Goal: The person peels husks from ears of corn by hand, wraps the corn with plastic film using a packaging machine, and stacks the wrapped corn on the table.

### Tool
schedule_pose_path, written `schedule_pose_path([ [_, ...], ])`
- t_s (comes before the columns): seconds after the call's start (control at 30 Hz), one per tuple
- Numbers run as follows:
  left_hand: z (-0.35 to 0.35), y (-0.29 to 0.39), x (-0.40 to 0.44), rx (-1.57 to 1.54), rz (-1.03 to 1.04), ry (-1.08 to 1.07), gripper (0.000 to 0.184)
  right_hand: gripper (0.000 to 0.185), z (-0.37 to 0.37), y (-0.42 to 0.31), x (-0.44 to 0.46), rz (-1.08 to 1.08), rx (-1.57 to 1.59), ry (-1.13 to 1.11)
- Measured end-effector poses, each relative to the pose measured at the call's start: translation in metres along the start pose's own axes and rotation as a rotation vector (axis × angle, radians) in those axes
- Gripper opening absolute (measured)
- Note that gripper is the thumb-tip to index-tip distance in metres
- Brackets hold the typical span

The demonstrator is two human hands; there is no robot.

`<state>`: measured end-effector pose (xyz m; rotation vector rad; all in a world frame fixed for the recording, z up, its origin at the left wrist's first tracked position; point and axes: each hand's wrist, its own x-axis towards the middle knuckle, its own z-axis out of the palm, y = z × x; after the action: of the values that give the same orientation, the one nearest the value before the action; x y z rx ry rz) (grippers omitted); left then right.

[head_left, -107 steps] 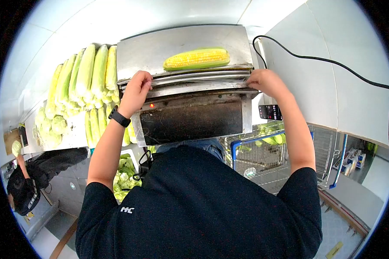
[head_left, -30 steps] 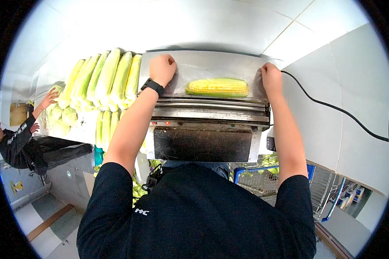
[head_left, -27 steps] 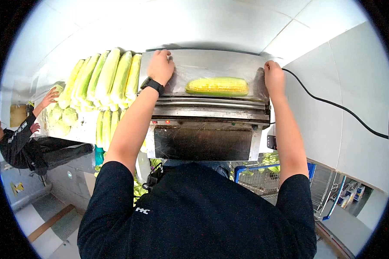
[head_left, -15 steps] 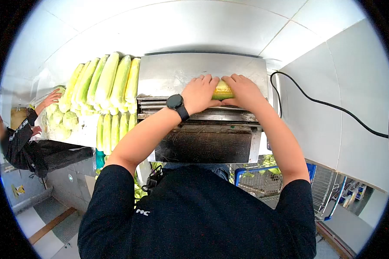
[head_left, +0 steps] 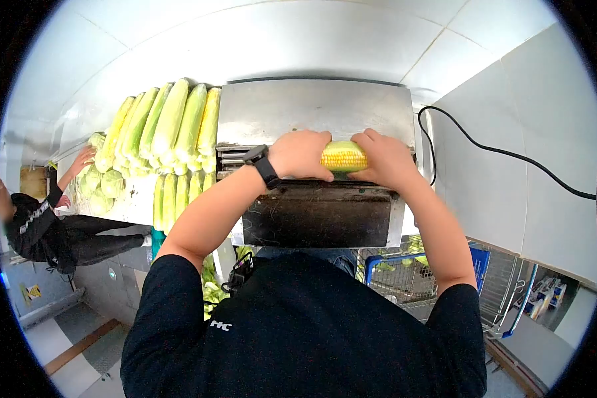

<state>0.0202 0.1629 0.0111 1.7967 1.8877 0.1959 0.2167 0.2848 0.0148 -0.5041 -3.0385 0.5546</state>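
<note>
An ear of corn (head_left: 343, 157), its yellow kernels showing between pale green husk, lies crosswise between my two hands. My left hand (head_left: 301, 154), with a black watch on the wrist, is closed round its left end. Round the right end my right hand (head_left: 386, 158) is closed too. Both ends of the corn are hidden by my fingers. The corn is above the front part of a metal wrapping machine (head_left: 312, 103), near its metal bars (head_left: 231, 159). A dark panel (head_left: 315, 222) lies on the machine's near side.
Several ears of corn (head_left: 171, 119) are stacked left of the machine, with cabbage-like round vegetables (head_left: 101, 186) beyond. A co-worker's hand (head_left: 83, 159) is at those. A black cable (head_left: 504, 152) runs along the right. Below right stands a wire cart (head_left: 398, 282) with green leaves.
My hands have come nearer to me with the corn, from the metal top to over the machine's front. More kernels show now. The co-worker's hand has shifted slightly.
</note>
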Motion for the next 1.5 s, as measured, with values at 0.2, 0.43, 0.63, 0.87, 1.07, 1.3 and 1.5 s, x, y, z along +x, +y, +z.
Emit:
schedule_pose_path([
  [0.2, 0.004, 0.012, -0.031, -0.233, 0.079, -0.184, 0.058, 0.064, -0.006, -0.034, -0.039, -0.021, 0.087, 0.071],
  [0.43, 0.025, 0.018, -0.058, -0.334, 0.086, -0.221, 0.065, 0.063, 0.019, -0.063, -0.07, -0.023, -0.028, 0.151],
  [0.63, 0.054, 0.034, -0.107, 0.01, 0.155, 0.201, 0.06, 0.058, 0.038, -0.067, -0.092, 0.039, 0.071, 0.113],
  [0.87, 0.083, 0.023, -0.109, 0.018, 0.134, 0.256, 0.053, 0.057, 0.063, -0.059, -0.087, 0.037, 0.121, 0.066],
  [1.07, 0.094, 0.015, -0.105, 0.02, 0.148, 0.233, 0.054, 0.056, 0.077, -0.054, -0.085, 0.056, 0.14, 0.003],
  [1.3, 0.103, 0.015, -0.125, -0.015, 0.169, 0.087, 0.052, 0.057, 0.096, -0.069, -0.099, 0.126, 0.187, -0.189],
  [1.5, 0.093, 0.015, -0.164, -0.068, 0.115, -0.255, 0.055, 0.062, 0.093, -0.108, -0.11, 0.197, 0.448, -0.505],
])
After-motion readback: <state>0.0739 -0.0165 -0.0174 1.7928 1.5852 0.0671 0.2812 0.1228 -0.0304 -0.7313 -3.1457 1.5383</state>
